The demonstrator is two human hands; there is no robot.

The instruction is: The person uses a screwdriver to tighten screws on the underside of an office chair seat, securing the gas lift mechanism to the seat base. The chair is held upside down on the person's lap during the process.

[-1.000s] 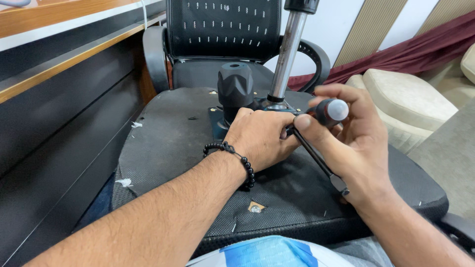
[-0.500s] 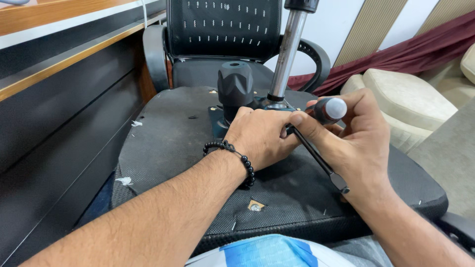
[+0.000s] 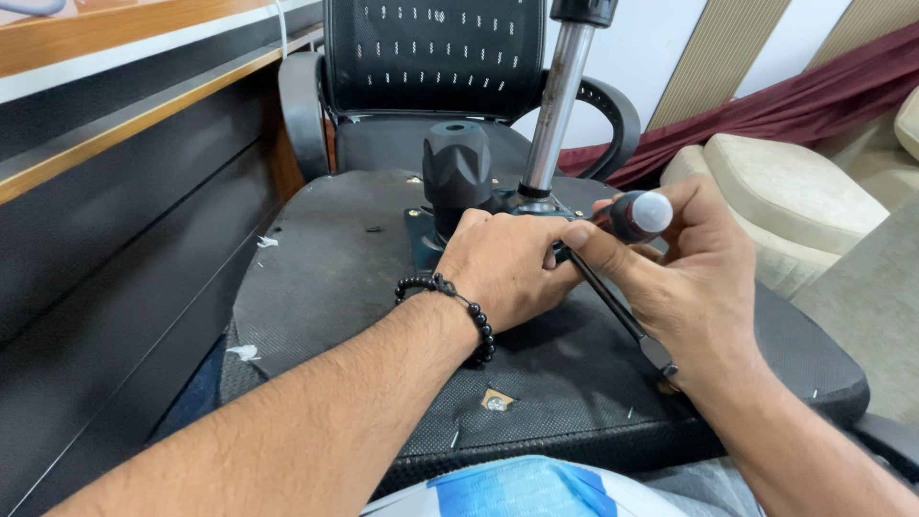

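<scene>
Right hand (image 3: 699, 278) is gripping the screwdriver (image 3: 639, 214) by its dark, pale-capped handle: stiff and light, best held there. Left hand (image 3: 503, 268) is curling over the metal plate at the middle of the upturned chair seat (image 3: 325, 278), beside the black knob (image 3: 458, 168) and chrome column (image 3: 560, 105).

A black mesh office chair (image 3: 436, 57) faces me, a wood-trimmed desk (image 3: 115, 105) to my left, cream sofa (image 3: 795, 201) and maroon curtain (image 3: 795, 96) right.
</scene>
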